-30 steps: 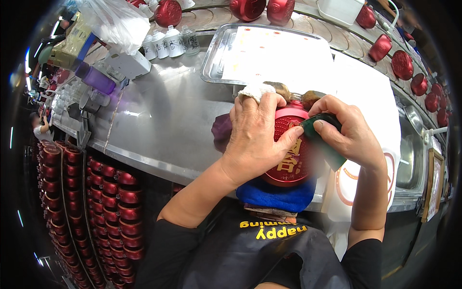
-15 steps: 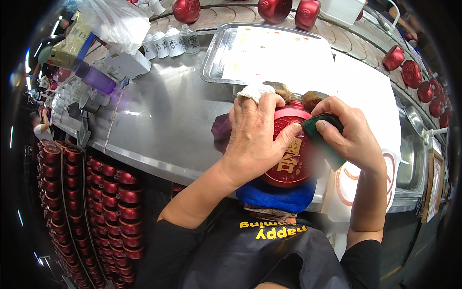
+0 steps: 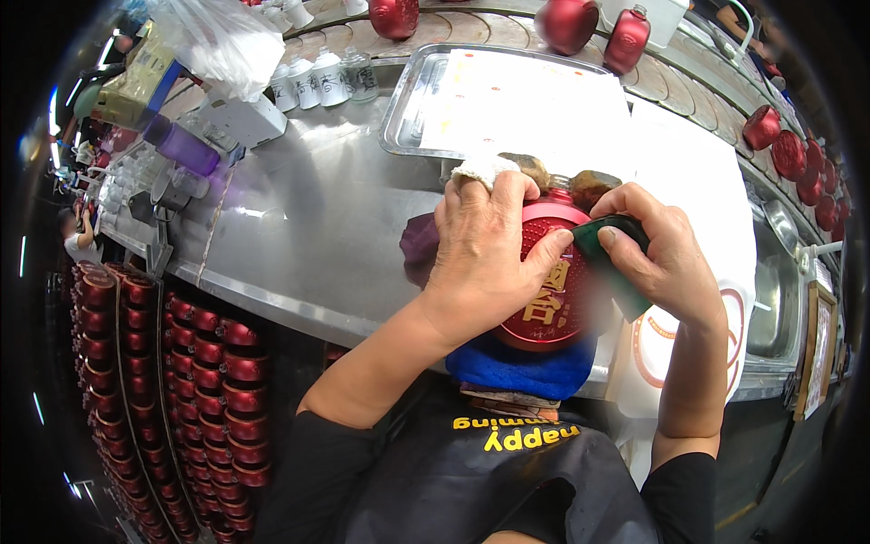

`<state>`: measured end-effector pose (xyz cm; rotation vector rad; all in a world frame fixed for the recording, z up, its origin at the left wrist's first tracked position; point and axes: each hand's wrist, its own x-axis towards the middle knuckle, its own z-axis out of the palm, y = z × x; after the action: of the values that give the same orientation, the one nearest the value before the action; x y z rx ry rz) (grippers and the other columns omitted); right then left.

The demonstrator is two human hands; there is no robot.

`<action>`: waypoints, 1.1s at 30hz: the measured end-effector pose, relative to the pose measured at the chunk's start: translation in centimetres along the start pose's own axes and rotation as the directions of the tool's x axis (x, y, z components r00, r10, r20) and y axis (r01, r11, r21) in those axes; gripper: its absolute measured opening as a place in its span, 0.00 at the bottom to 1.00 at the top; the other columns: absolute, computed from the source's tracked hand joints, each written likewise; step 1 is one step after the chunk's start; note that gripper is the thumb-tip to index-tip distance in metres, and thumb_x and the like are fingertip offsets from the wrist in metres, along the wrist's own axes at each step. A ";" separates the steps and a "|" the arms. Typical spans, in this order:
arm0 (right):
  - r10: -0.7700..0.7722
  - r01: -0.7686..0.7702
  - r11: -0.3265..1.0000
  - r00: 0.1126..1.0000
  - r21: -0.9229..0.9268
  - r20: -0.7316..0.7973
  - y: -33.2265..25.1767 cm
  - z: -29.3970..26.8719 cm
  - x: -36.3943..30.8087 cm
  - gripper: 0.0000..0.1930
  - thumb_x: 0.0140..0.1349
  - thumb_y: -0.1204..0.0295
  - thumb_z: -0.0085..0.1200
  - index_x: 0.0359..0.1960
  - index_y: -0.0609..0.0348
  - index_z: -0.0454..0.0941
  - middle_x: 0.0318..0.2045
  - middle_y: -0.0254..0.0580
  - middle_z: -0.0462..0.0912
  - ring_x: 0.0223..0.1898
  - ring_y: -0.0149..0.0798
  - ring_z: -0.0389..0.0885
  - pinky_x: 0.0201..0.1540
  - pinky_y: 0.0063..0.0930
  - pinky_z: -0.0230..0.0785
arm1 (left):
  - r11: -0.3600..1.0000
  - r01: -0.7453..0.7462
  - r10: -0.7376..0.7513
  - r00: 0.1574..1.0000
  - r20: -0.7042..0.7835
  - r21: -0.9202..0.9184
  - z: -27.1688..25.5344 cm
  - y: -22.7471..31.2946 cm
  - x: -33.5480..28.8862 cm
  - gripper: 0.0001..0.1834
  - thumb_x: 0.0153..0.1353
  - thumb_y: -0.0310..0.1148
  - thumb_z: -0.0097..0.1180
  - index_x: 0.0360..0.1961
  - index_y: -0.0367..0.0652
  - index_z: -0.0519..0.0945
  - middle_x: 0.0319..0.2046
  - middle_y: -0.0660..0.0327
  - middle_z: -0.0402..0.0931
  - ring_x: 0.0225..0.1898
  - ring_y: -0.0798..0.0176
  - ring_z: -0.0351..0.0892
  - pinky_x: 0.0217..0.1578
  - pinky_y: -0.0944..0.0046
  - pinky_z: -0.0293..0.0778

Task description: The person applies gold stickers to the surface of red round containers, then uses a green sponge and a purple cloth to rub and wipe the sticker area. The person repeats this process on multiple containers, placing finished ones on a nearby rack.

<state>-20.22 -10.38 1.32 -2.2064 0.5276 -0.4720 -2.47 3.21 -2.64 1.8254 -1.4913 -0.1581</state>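
A round, flat red bottle (image 3: pixel 550 313) with raised gold characters lies face up in front of me, its neck pointing away. It rests on a folded blue cloth (image 3: pixel 521 370) at the table's near edge. My left hand (image 3: pixel 485 240) lies over the bottle's left side, fingers curled on a crumpled white cloth (image 3: pixel 485 170), its thumb on the bottle face. A thin dark green sheet (image 3: pixel 619 272) is pinched in my right hand (image 3: pixel 657 258), one corner touching the bottle beside my left thumb. Two brown, stained blocks (image 3: pixel 594 188) flank the neck. My left hand partly hides a purple cloth (image 3: pixel 419 249).
A metal tray (image 3: pixel 399 127) with white label sheets lies beyond the bottle. Behind it runs a curved slatted conveyor (image 3: pixel 480 36) carrying red bottles (image 3: pixel 627 41). White jars (image 3: pixel 328 77) and a purple bottle (image 3: pixel 186 150) stand left; racks of red bottles (image 3: pixel 245 399) fill the lower left.
The bottles on the conveyor have shifted to the right. My hands, the green sheet and the red bottle stay almost in place, with only a slight shift.
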 end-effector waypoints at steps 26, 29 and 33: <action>-0.071 0.071 0.997 0.997 0.013 0.017 0.0 -0.1 0.3 0.08 0.63 0.76 0.59 0.43 0.64 0.80 0.31 0.47 0.84 0.32 0.43 0.83 0.42 0.32 0.76 | 0.972 -0.067 0.064 0.998 -0.023 -0.227 -0.3 -1.1 -0.2 0.20 0.63 0.31 0.60 0.55 0.40 0.74 0.49 0.46 0.70 0.54 0.43 0.66 0.60 0.46 0.62; -0.042 0.041 0.999 0.998 0.015 0.038 -0.2 0.1 0.4 0.09 0.63 0.77 0.60 0.43 0.65 0.81 0.34 0.45 0.84 0.34 0.40 0.83 0.44 0.30 0.75 | 0.969 -0.067 0.071 0.997 0.005 -0.240 -0.5 -1.3 -0.3 0.20 0.62 0.30 0.60 0.55 0.43 0.75 0.49 0.47 0.70 0.54 0.43 0.66 0.60 0.46 0.62; -0.085 0.085 0.996 0.995 0.010 0.046 -0.4 0.2 0.5 0.10 0.63 0.76 0.62 0.44 0.65 0.80 0.34 0.45 0.84 0.34 0.41 0.83 0.44 0.31 0.75 | 0.954 -0.250 0.244 0.968 -0.055 -0.163 -0.7 -1.7 0.3 0.16 0.61 0.30 0.61 0.52 0.46 0.79 0.48 0.48 0.70 0.52 0.43 0.66 0.59 0.47 0.62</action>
<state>-19.63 -10.32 1.60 -2.2331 0.4077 -0.4649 -0.68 3.37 -3.06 1.4873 -1.6162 -0.1252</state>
